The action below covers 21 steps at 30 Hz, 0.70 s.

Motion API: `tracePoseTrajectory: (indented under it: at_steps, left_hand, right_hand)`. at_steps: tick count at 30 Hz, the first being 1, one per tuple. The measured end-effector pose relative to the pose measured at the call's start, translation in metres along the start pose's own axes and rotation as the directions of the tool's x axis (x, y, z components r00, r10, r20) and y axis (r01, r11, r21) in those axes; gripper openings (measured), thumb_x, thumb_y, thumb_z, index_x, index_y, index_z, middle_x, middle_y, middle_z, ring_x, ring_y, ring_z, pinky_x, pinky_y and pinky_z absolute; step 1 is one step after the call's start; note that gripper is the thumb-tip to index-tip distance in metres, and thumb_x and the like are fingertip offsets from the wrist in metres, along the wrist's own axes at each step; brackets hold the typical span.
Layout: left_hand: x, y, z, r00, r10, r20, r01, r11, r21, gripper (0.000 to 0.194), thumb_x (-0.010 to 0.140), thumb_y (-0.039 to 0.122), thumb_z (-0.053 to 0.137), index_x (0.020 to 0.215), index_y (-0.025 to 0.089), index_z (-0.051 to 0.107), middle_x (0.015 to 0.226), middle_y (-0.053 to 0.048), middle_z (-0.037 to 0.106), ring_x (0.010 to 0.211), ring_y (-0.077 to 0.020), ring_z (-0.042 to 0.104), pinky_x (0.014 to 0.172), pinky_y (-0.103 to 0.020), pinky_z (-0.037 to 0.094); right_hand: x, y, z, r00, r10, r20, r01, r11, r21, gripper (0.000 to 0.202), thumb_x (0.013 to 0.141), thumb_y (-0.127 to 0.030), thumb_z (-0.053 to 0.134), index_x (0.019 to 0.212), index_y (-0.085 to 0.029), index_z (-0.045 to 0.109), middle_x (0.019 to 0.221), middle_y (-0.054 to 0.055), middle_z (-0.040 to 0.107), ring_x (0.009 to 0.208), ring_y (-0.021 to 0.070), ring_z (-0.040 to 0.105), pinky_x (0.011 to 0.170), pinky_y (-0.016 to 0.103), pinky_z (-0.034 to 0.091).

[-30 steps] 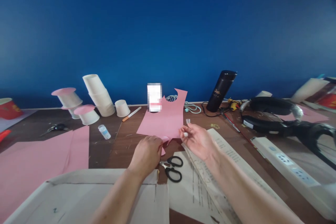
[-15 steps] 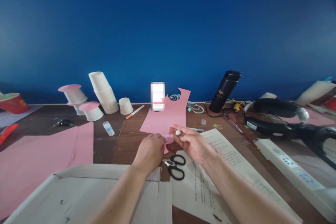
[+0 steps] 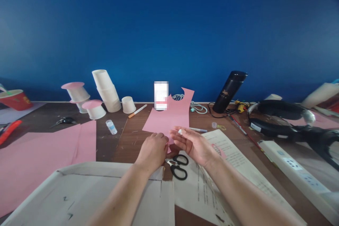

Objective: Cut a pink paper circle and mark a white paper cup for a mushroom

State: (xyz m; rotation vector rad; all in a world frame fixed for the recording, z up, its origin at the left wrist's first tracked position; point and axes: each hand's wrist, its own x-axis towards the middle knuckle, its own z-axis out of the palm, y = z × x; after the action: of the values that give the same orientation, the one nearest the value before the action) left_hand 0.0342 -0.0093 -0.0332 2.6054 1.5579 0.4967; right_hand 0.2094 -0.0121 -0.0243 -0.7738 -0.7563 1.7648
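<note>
My left hand (image 3: pixel 155 150) is curled over the near end of a cut pink paper sheet (image 3: pixel 176 114), with a small pink piece at its fingertips. Just to the right, my right hand (image 3: pixel 193 144) is palm up and pinches a small white object (image 3: pixel 180 131) between thumb and finger. Black-handled scissors (image 3: pixel 178 167) lie below and between the hands, their blades pointing toward my left hand. Printed sheets (image 3: pixel 225 152) lie under my right forearm, with a small pink piece (image 3: pixel 218 150) on them.
White cups (image 3: pixel 107 91), cups with pink discs (image 3: pixel 94 109), a small clear bottle (image 3: pixel 111 127) and an orange marker (image 3: pixel 137 111) stand or lie left. At right are a black flask (image 3: pixel 230 91), a power strip (image 3: pixel 293 169) and headphones (image 3: pixel 280 113). A white box (image 3: pixel 106 194) sits in front.
The view has shifted slightly, so things appear a little right and up. The small white object has turned between my right thumb and finger. My left hand stays at the pink paper.
</note>
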Motion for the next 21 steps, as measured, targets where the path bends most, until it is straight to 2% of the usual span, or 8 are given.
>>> tracePoseTrajectory:
  at_steps: [3,6,8,11,15,18,21]
  left_hand:
    - [-0.0003,0.0016,-0.0013,1.000,-0.008,0.005,0.008,1.000,-0.007,0.018,0.083,0.021,0.047,0.085,0.020,0.064,0.087,-0.006,0.064,0.082,-0.0225,0.058,0.065,-0.031,0.040]
    - [-0.0012,0.0033,-0.0025,0.999,-0.032,0.003,0.032,0.999,-0.044,0.020,0.084,0.031,0.049,0.090,0.021,0.066,0.089,-0.007,0.065,0.085,-0.0237,0.059,0.068,-0.032,0.042]
    - [-0.0022,0.0042,-0.0035,0.998,-0.059,-0.011,0.057,0.994,-0.096,0.026,0.083,0.041,0.051,0.091,0.021,0.066,0.090,-0.007,0.066,0.086,-0.0245,0.060,0.069,-0.033,0.043]
    - [-0.0038,0.0053,-0.0055,0.996,-0.085,-0.031,0.077,0.975,-0.206,0.035,0.079,0.051,0.054,0.094,0.022,0.065,0.095,-0.007,0.067,0.089,-0.0252,0.060,0.071,-0.034,0.045]
    - [-0.0035,0.0063,-0.0075,0.985,-0.150,-0.085,0.106,0.915,-0.389,0.029,0.081,0.040,0.055,0.101,0.021,0.063,0.103,-0.005,0.067,0.095,-0.0226,0.061,0.078,-0.033,0.046]
    - [-0.0013,0.0062,-0.0080,0.962,-0.235,-0.141,0.126,0.835,-0.536,0.023,0.083,0.031,0.053,0.102,0.023,0.063,0.101,-0.002,0.068,0.085,-0.0162,0.062,0.077,-0.029,0.047]
    - [0.0004,0.0063,-0.0083,0.951,-0.267,-0.156,0.107,0.758,-0.643,0.021,0.082,0.027,0.055,0.101,0.024,0.064,0.097,0.000,0.068,0.079,-0.0127,0.062,0.075,-0.025,0.048]
  right_hand:
    - [0.0000,-0.0006,-0.0011,1.000,0.023,-0.016,-0.022,0.999,0.044,0.022,0.084,-0.022,0.063,0.103,-0.011,0.064,0.111,0.015,0.068,0.097,0.0189,0.067,0.079,0.024,0.057]
    - [0.0014,0.0005,-0.0034,0.998,0.053,-0.045,-0.050,0.996,0.069,0.018,0.083,-0.023,0.064,0.097,-0.011,0.065,0.109,0.014,0.068,0.091,0.0169,0.068,0.072,0.021,0.057]
    - [0.0028,0.0020,-0.0053,0.994,0.072,-0.078,-0.065,0.994,0.088,0.017,0.082,-0.022,0.065,0.096,-0.012,0.065,0.103,0.011,0.070,0.085,0.0146,0.069,0.067,0.020,0.058]
    - [0.0047,0.0045,-0.0078,0.993,0.083,-0.086,-0.071,0.988,0.139,0.014,0.081,-0.021,0.066,0.093,-0.014,0.066,0.083,0.003,0.069,0.068,0.0082,0.065,0.059,0.016,0.055]
    - [0.0054,0.0063,-0.0085,0.995,0.088,-0.042,-0.079,0.982,0.169,0.011,0.080,-0.022,0.068,0.088,-0.014,0.067,0.069,-0.002,0.059,0.058,0.0041,0.056,0.053,0.013,0.051]
    - [0.0043,0.0068,-0.0066,0.995,0.084,-0.053,-0.078,0.991,0.108,0.016,0.080,-0.025,0.069,0.091,-0.013,0.067,0.070,-0.002,0.058,0.059,0.0042,0.054,0.054,0.014,0.050]
    - [0.0029,0.0078,-0.0035,0.995,0.073,-0.066,-0.071,0.997,0.031,0.019,0.079,-0.028,0.069,0.092,-0.014,0.066,0.074,-0.001,0.058,0.060,0.0054,0.055,0.052,0.015,0.050]
